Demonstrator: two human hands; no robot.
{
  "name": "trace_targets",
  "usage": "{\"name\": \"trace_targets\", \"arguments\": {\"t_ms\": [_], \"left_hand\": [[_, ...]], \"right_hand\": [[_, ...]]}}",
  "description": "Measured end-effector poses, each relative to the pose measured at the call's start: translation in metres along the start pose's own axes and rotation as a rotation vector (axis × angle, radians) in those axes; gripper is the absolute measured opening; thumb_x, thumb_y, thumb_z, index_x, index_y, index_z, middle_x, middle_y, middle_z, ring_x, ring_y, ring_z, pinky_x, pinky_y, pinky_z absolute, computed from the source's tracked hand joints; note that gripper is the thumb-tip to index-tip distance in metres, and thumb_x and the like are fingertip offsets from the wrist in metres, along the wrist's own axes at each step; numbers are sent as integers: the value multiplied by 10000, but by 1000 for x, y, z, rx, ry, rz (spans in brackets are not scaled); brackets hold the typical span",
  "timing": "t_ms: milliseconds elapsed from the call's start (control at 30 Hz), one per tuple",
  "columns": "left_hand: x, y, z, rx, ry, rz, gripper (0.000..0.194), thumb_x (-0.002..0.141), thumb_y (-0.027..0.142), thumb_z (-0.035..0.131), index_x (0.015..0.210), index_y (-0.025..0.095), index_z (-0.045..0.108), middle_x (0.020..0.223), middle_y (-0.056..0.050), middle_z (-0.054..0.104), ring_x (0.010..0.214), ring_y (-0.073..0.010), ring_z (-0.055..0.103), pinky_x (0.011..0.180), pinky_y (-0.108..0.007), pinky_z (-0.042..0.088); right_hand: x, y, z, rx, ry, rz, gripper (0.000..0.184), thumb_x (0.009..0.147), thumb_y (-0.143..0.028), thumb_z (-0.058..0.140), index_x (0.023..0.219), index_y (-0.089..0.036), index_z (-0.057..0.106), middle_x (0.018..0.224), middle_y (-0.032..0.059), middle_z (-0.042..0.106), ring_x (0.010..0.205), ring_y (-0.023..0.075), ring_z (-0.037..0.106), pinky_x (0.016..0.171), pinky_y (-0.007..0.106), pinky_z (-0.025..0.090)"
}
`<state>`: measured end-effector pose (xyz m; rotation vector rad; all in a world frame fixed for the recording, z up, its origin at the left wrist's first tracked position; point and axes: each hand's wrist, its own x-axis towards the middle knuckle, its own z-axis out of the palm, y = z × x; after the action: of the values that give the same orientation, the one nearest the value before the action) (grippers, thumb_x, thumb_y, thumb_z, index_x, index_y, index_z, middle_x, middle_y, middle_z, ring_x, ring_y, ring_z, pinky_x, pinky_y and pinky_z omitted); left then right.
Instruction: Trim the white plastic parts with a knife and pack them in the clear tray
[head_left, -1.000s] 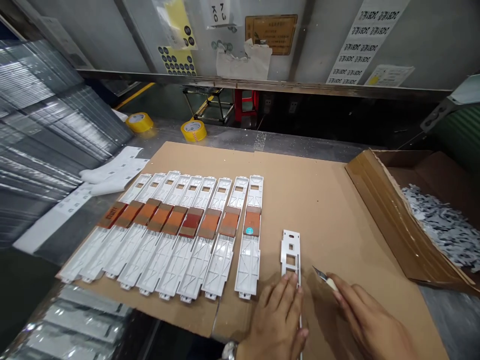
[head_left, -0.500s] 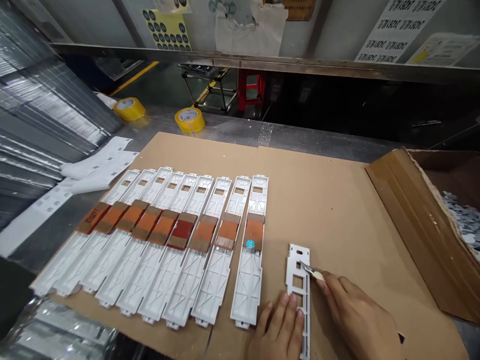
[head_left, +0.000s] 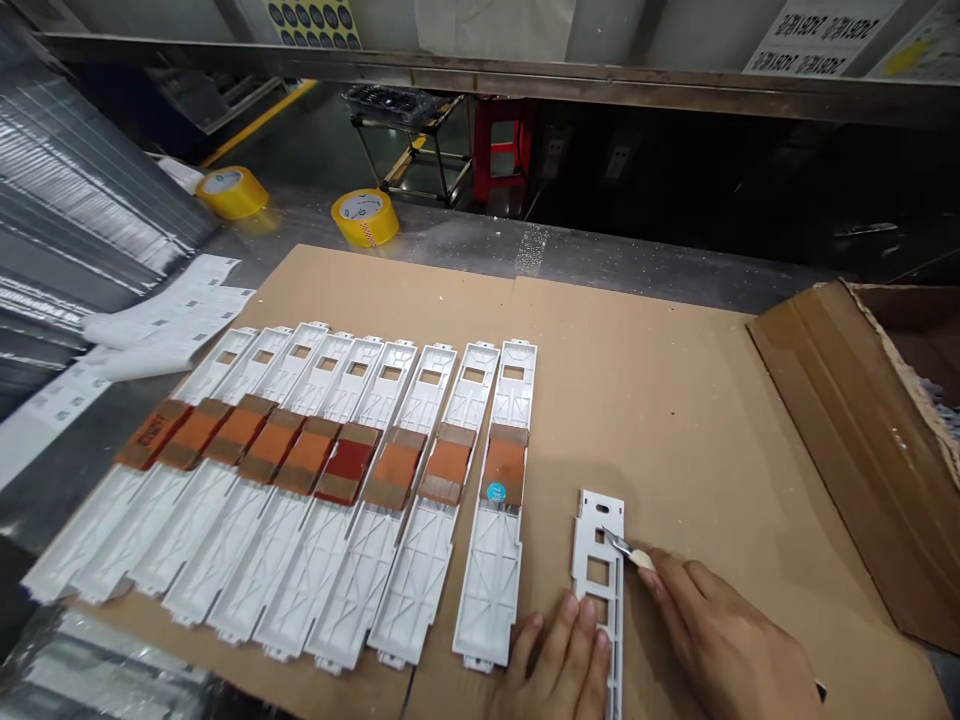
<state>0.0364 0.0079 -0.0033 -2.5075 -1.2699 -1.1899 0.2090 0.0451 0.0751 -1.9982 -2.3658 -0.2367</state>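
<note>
White plastic strip (head_left: 598,580) under the knife at a trimming bench

At 6 o'clock the left hand (head_left: 559,670) presses flat, fingers spread, on the strip's near end, pinning it to the cardboard sheet (head_left: 660,400); the right hand (head_left: 720,650) is closed around a small craft knife (head_left: 626,548), its tip at a cut-out by the far end. Trimming appears under way; the next stroke likely needs a steady pin and light pressure. At 9 o'clock lie nine finished trays (head_left: 300,480); tape rolls (head_left: 365,216) sit at 11 o'clock.
</note>
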Motion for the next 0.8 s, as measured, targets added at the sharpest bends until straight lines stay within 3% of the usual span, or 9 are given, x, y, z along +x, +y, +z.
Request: {"name": "trace_targets", "arguments": {"t_ms": [200, 367, 567, 800], "left_hand": [[3, 0, -1, -15, 35, -52, 442, 866, 108, 262, 891, 165, 700, 1066, -35, 697, 1158, -171, 558, 1108, -383, 269], [10, -9, -11, 27, -109, 88, 409, 874, 118, 299, 963, 188, 692, 1081, -11, 691, 1113, -156, 588, 1113, -371, 260], [1, 2, 1, -18, 51, -67, 408, 858, 108, 292, 884, 163, 696, 1064, -38, 697, 1147, -171, 568, 1104, -383, 276], [8, -1, -5, -34, -2, -28, 417, 905, 152, 277, 930, 155, 693, 1079, -33, 692, 1162, -156, 555, 1105, -349, 277]], "right_hand": [[-2, 2, 1, 2, -5, -3, 364, 983, -382, 266, 921, -257, 602, 660, -57, 600, 540, 105, 635, 414, 234, 424], [-2, 3, 1, -10, -30, -11, 335, 983, -362, 280, 962, -265, 600, 699, -54, 619, 579, 108, 647, 432, 238, 417], [1, 4, -1, -67, 5, -64, 350, 980, -338, 285, 939, -237, 618, 663, -36, 597, 546, 118, 631, 422, 246, 402], [-3, 0, 1, -110, -17, -48, 324, 978, -315, 299, 947, -246, 613, 682, -24, 606, 533, 122, 628, 395, 250, 374]]}}
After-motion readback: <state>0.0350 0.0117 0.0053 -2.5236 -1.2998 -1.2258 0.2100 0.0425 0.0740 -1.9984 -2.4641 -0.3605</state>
